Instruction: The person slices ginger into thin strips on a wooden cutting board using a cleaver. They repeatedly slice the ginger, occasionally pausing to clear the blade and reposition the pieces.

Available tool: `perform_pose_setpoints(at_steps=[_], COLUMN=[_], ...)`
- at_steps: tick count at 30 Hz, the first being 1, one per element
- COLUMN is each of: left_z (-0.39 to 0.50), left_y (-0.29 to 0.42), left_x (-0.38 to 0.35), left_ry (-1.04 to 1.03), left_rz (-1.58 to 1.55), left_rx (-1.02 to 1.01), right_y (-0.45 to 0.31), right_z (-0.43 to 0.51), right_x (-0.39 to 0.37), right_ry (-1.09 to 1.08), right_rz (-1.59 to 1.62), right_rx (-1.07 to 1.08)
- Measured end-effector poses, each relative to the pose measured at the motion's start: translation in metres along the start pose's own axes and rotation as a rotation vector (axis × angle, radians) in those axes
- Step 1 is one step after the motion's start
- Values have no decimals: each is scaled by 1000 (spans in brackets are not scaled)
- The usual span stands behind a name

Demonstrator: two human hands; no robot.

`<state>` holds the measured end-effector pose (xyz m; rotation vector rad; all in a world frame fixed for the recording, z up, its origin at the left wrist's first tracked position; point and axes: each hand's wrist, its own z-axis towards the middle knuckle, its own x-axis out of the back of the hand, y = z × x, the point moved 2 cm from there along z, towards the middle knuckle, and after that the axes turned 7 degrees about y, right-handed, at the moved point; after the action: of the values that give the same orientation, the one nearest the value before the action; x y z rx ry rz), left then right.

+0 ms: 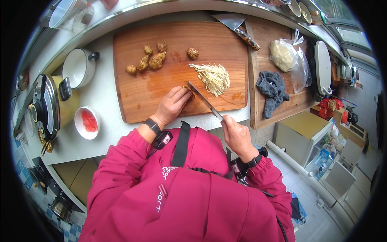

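My left hand (173, 104) presses a brown knobbly tuber (191, 96) against the near part of the wooden cutting board (163, 87); the fingers hide most of it. In my right hand (239, 136) is the handle of a knife (205, 102), its blade slanting up and left so that its far end lies beside my left fingertips. A pile of thin pale shreds (214, 78) rests right of the blade. Several whole tubers (156, 60) lie together at the board's upper left, and a single striped one (193, 53) lies above the shreds.
A cleaver (234, 24) lies across the board's upper right corner. Beyond it are bagged dough (282, 54) and a grey cloth (272, 92) on a second wooden board (263, 30). Leftward stand a white pot (79, 68), a bowl of red pieces (79, 122) and a cooker (50, 109).
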<state>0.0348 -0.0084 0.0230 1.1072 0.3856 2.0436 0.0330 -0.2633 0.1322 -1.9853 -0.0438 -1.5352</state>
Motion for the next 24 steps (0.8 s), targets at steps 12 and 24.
perform_pose_setpoints(at_steps=[12,24], left_z=[-2,-3], left_y=[-1,-1], left_x=[-1,0], left_ry=[-5,14], left_rz=[3,-36], left_rx=[-6,23], right_y=[-3,-5], right_z=[11,-9], right_x=[-31,-9], right_ry=[-44,30], right_rz=[-99,-1], right_rx=[-5,-20])
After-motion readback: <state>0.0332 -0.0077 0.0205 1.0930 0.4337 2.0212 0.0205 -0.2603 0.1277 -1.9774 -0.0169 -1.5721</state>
